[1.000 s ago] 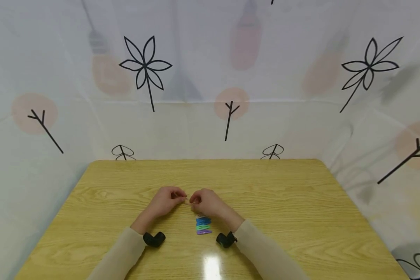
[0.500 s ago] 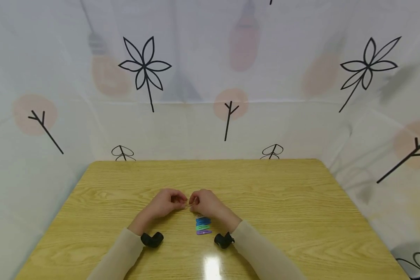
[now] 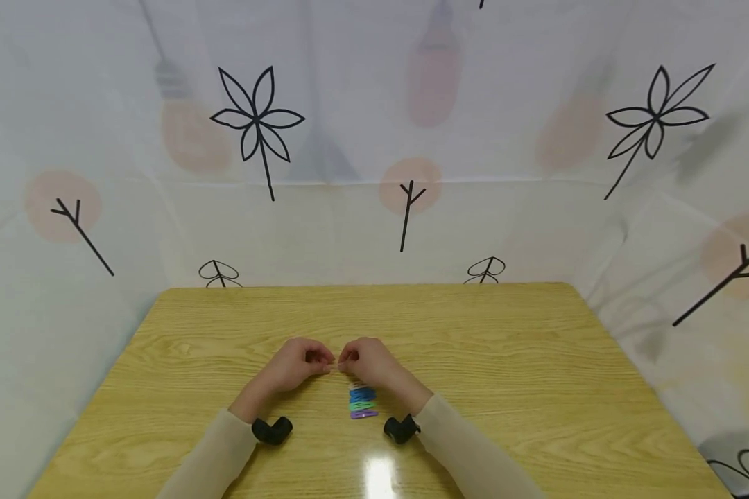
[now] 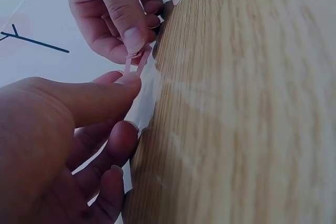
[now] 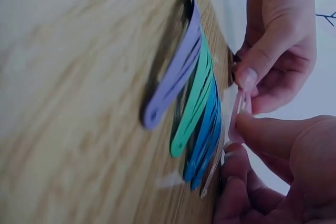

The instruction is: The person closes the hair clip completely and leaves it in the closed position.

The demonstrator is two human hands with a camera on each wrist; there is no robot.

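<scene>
A pink snap hair clip [image 4: 142,63] is stretched between my two hands, just above the wooden table. My left hand [image 3: 296,364] pinches one end between thumb and forefinger. The other end is pinched by my right hand [image 3: 369,362], so both tips of the clip are mostly covered. Beside and below the right hand lies a row of snap clips: a purple clip [image 5: 173,82], a green clip [image 5: 193,103], blue clips [image 5: 206,142] and a pale clip [image 5: 212,174] at the far end, partly hidden by the blue ones.
The wood-grain table [image 3: 474,346] reaches back to a pale printed cloth [image 3: 349,229] that also hangs at both sides. Black wrist cameras, one on the left wrist [image 3: 272,430] and one on the right [image 3: 402,429], sit close above the tabletop.
Both hands have come slightly nearer to the person, and their fingertips are a little closer together around the pink clip. The row of clips has stayed in place.
</scene>
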